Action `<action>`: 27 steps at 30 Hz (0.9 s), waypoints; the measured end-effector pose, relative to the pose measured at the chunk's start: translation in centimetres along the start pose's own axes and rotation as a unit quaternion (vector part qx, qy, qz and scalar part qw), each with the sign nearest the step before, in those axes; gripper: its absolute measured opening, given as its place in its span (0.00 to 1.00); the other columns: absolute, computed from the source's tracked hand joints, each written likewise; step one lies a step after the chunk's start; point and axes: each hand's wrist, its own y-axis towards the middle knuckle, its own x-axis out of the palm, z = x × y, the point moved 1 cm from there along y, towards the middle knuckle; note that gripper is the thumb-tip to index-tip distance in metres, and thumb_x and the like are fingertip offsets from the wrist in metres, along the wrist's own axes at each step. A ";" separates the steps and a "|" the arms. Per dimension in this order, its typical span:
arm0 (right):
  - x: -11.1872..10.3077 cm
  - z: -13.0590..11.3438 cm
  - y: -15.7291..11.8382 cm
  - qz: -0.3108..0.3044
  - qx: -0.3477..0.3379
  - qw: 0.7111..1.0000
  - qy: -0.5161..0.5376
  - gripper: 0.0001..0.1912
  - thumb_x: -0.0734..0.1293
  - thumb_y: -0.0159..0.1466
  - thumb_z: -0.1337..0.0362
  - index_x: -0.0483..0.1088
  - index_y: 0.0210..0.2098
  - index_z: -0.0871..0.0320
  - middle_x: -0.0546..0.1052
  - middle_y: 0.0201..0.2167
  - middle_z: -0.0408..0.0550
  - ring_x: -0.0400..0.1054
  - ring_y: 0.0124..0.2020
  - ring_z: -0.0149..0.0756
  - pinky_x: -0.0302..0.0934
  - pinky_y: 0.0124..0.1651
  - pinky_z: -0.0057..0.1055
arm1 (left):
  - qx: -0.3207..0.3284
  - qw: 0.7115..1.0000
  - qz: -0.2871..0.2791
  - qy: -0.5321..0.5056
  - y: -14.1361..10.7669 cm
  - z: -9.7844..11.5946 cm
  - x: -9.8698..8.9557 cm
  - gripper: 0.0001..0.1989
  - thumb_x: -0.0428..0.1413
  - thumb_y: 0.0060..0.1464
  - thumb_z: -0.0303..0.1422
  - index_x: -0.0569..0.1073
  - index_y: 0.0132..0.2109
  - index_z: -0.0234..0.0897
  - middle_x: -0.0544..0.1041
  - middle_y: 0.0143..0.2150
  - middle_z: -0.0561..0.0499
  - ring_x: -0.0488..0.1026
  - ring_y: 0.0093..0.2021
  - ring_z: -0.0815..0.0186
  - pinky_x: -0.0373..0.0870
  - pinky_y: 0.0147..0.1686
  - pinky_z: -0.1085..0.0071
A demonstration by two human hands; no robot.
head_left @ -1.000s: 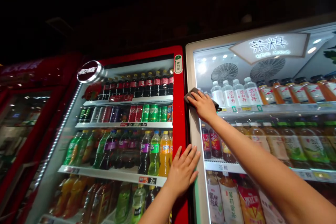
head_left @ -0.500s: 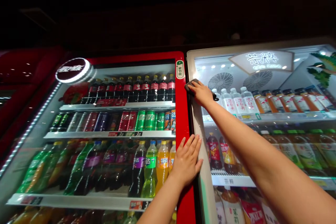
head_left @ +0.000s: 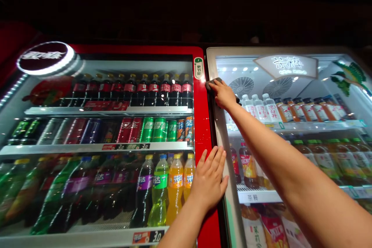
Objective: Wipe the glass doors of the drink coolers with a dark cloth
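My left hand [head_left: 209,180] lies flat with its fingers stretched out, across the red frame [head_left: 202,124] of the left cooler and the edge of the pale one beside it. Higher up, my right hand [head_left: 223,95] presses a dark grey cloth or pad [head_left: 214,84] against the upper left corner of the pale frame [head_left: 225,151] of the right cooler. A small black thing shows at the wrist of that hand. Part of the cloth is hidden under the fingers.
Behind the left glass are cola bottles [head_left: 143,89], cans [head_left: 147,128] and soda bottles [head_left: 176,182]. The right cooler holds clear bottles [head_left: 271,109] and tea bottles [head_left: 325,159]. A round lit sign [head_left: 43,57] sticks out at the upper left.
The view has shifted, so the left cooler appears larger and the round sign further left. Both hands keep nearly the same places on the frames, with the cloth still under my right hand.
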 end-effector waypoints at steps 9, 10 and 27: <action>-0.4 0.1 -7.1 -0.003 -0.051 0.998 0.049 0.38 0.60 0.60 0.77 0.64 0.68 0.49 0.62 0.71 0.47 0.51 0.73 0.56 0.57 0.67 0.60 | -0.002 0.999 0.032 0.008 0.3 0.2 0.0 0.34 0.46 0.68 0.44 0.52 0.74 0.31 0.52 0.77 0.48 0.44 0.77 0.61 0.37 0.76 0.58; -0.7 0.0 -8.3 -0.011 -0.055 0.997 0.049 0.38 0.60 0.59 0.77 0.64 0.68 0.49 0.62 0.71 0.46 0.51 0.73 0.55 0.57 0.67 0.60 | -0.003 1.000 0.025 0.008 0.4 0.3 -0.1 0.35 0.45 0.68 0.44 0.51 0.74 0.30 0.52 0.77 0.47 0.43 0.77 0.60 0.37 0.76 0.57; -3.4 -3.5 -24.0 -0.132 -0.036 0.990 0.024 0.40 0.58 0.61 0.79 0.60 0.70 0.49 0.56 0.74 0.46 0.44 0.75 0.53 0.53 0.70 0.59 | -0.073 0.986 -0.141 -0.055 -5.4 3.2 -3.8 0.47 0.54 0.63 0.43 0.40 0.75 0.25 0.42 0.78 0.39 0.32 0.78 0.57 0.38 0.75 0.53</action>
